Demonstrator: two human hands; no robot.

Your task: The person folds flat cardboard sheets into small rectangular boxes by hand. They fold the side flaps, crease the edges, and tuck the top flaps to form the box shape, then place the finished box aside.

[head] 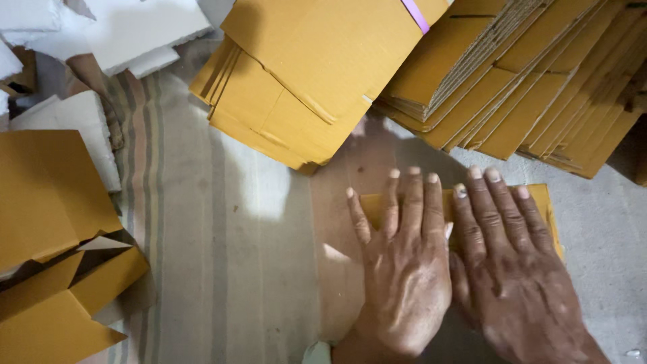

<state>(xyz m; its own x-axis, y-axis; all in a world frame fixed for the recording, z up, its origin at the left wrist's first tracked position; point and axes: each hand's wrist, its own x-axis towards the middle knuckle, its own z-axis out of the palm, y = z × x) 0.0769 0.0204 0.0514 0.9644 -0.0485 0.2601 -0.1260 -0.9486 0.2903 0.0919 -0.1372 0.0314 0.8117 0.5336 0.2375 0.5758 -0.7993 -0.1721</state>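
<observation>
An opened yellow carton (pixel 60 283) lies at far left beside white foam pieces (pixel 74 125) on a striped cloth (pixel 202 222). Bundled flat cartons (pixel 303 74) lie above. At centre-right, the left hand (pixel 404 269) and right hand (pixel 512 269), fingers outstretched, press palms-down side by side on a flat yellow cardboard piece (pixel 544 202).
</observation>
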